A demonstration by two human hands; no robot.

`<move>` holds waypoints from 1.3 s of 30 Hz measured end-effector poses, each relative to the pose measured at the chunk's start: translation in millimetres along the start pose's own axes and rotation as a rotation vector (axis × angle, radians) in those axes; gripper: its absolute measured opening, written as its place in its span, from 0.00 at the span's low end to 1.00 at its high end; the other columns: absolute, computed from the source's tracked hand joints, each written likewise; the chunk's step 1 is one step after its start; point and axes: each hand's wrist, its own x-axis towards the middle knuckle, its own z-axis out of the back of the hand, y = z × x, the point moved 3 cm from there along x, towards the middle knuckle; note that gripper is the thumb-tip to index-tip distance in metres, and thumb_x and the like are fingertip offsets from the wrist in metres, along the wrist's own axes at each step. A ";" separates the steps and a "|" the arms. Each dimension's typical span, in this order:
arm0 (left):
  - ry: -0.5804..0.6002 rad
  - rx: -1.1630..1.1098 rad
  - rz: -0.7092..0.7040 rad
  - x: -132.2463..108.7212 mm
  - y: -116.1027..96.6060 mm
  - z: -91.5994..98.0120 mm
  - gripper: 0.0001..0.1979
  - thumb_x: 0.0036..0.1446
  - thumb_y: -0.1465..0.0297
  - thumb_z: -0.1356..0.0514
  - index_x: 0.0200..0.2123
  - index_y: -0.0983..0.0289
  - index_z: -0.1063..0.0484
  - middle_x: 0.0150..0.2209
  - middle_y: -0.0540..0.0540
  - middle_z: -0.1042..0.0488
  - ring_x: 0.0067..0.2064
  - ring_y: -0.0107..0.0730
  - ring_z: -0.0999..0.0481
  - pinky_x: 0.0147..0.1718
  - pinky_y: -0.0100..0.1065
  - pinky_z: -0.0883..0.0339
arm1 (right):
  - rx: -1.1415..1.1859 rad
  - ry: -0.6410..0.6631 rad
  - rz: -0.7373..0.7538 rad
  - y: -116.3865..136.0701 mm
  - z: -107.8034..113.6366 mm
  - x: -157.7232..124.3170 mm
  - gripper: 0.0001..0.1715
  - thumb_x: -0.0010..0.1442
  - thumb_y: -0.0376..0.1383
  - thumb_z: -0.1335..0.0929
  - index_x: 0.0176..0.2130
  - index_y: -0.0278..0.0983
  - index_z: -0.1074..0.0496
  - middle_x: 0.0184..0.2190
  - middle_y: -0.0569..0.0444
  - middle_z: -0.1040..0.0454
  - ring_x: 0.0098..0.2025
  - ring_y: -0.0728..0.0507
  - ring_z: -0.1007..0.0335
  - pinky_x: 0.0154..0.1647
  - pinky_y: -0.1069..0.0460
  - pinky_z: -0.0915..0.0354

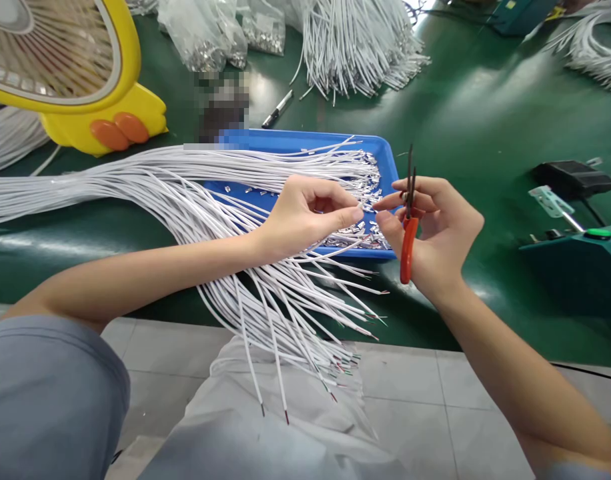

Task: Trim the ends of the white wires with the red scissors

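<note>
My left hand [310,217] reaches over the tray and pinches the end of a white cable between thumb and forefinger. The tip itself is mostly covered by the fingers. Close to its right, my right hand [430,227] holds a pair of scissors [408,257] with a red handle, the dark blades pointing up and slightly apart. Thumb and forefinger of that hand are at the cable tip; whether they touch it I cannot tell. Beneath lie many white cables [150,170], some with stripped coloured wires, and small metal connectors [370,237] in a blue tray [388,157].
A yellow duck-shaped fan [118,127] stands at the left. Behind the tray are a pen [278,109], bags of metal parts [203,47] and a cable bundle [355,47]. A green machine [580,267] sits at the right. Loose cable ends hang over the table's front edge.
</note>
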 end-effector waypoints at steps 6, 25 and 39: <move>-0.008 0.006 -0.009 -0.2 1.4 0.0 0.15 0.43 0.65 0.28 0.22 0.70 0.27 0.20 0.50 0.29 0.22 0.18 0.34 0.20 0.24 0.39 | 0.000 0.000 0.008 -0.6 -0.1 -0.4 0.17 0.50 0.31 0.28 0.42 0.44 0.28 0.29 0.59 0.24 0.30 0.47 0.27 0.28 0.50 0.36; 0.121 -0.076 0.023 0.1 4.8 -0.1 0.18 0.52 0.57 0.34 0.27 0.69 0.24 0.21 0.51 0.28 0.19 0.16 0.39 0.16 0.25 0.46 | -0.063 0.062 0.041 -6.4 2.0 1.8 0.18 0.50 0.33 0.28 0.43 0.45 0.27 0.30 0.58 0.24 0.28 0.47 0.29 0.28 0.50 0.35; 0.044 -0.054 -0.048 1.0 4.1 3.6 0.09 0.52 0.67 0.34 0.26 0.68 0.23 0.23 0.51 0.27 0.27 0.22 0.30 0.27 0.27 0.35 | -0.140 0.211 -0.031 -6.1 3.4 5.9 0.20 0.44 0.35 0.23 0.39 0.42 0.26 0.32 0.56 0.23 0.31 0.46 0.28 0.29 0.50 0.35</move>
